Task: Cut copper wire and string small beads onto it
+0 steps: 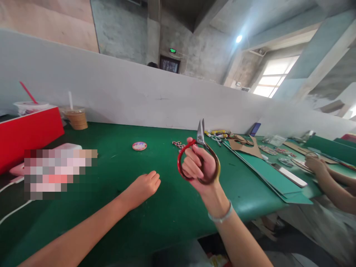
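My right hand (198, 167) holds a pair of scissors (200, 135) upright above the table, its fingers wrapped through the handle loops. One loop is red and the other gold-brown; the short metal blades point up, slightly apart. My left hand (147, 185) rests on the green tabletop with its fingers curled in, and nothing shows in it. Beyond it lies a round printed badge (139, 146) with a red rim. Behind the scissors is a little heap of small red, white and black pieces (178, 144), partly hidden by my right hand.
On the left stand a red box (30, 129), a drink cup (78, 119) and a blurred-out object (55, 174). Markers (218, 132), cut cardboard (246, 146) and green cutting boards (267, 174) lie right. A co-worker's hands (315, 163) work farther right. A white partition (125, 96) runs behind.
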`<action>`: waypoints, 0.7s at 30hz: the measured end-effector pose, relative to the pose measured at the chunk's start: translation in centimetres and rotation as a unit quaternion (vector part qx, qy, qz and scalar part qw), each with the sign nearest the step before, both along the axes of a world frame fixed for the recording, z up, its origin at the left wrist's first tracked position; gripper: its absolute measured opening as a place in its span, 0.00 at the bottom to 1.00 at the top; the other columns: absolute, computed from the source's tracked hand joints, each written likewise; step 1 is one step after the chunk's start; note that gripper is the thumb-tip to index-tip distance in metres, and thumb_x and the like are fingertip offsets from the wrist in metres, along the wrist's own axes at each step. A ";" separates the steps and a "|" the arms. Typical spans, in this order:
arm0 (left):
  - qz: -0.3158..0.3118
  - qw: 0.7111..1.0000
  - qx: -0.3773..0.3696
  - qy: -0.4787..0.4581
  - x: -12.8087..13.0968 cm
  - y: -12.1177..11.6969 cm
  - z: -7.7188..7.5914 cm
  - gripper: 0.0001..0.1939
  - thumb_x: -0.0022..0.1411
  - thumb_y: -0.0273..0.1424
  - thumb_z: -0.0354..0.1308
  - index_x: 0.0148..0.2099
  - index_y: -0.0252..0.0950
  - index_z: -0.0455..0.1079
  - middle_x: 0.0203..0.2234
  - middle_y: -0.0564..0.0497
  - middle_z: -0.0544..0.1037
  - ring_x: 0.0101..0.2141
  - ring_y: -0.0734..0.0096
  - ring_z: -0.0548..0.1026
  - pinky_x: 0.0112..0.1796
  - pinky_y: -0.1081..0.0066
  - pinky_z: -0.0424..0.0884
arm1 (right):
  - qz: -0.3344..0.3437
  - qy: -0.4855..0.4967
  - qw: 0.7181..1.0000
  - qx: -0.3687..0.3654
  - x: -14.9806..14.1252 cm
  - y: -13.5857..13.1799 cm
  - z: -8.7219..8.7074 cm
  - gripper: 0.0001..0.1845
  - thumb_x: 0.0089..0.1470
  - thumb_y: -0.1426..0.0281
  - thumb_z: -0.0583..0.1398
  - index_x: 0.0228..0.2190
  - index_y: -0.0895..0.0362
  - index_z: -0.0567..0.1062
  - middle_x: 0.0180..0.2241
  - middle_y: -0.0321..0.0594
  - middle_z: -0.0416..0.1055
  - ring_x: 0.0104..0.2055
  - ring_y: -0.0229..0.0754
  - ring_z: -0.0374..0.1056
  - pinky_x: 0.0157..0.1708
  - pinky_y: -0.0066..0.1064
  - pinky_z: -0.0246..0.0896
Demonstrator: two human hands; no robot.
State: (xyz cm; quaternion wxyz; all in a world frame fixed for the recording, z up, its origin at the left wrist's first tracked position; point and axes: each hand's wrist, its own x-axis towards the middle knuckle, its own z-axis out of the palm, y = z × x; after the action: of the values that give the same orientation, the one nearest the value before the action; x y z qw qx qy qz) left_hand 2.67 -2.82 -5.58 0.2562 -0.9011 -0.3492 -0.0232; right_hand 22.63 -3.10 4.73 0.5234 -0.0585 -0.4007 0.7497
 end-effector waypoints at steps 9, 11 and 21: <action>-0.005 1.000 0.015 -0.011 0.1 0.3 -0.5 0.09 0.59 0.17 0.49 0.33 0.32 0.67 0.29 0.46 0.70 0.33 0.62 0.68 0.27 0.68 0.65 | -0.164 -0.100 0.976 -0.107 -7.4 7.2 -8.8 0.11 0.42 0.70 0.56 0.30 0.53 0.59 0.10 0.17 0.47 0.06 0.28 0.43 0.07 0.20 0.35; -0.010 1.000 0.020 -0.016 0.1 0.4 -0.5 0.09 0.60 0.17 0.48 0.34 0.31 0.68 0.29 0.46 0.70 0.34 0.62 0.68 0.28 0.68 0.66 | -0.171 -0.145 0.970 -0.095 -8.0 7.1 -10.5 0.12 0.41 0.70 0.56 0.31 0.53 0.58 0.10 0.17 0.48 0.06 0.28 0.43 0.06 0.20 0.35; 0.004 1.000 -0.009 -0.029 0.1 0.2 0.1 0.10 0.61 0.17 0.46 0.33 0.31 0.67 0.29 0.45 0.70 0.34 0.62 0.68 0.29 0.68 0.68 | -0.164 -0.191 0.966 -0.052 -7.2 7.5 -11.6 0.13 0.40 0.73 0.54 0.32 0.54 0.60 0.10 0.17 0.50 0.05 0.27 0.45 0.05 0.18 0.33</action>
State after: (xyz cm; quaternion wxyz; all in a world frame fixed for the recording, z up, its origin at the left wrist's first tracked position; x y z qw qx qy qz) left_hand 2.78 -2.62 -5.49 0.2382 -0.9009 -0.3599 -0.0450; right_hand 15.41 4.37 -6.84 0.5491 -0.2927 -0.4390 0.6482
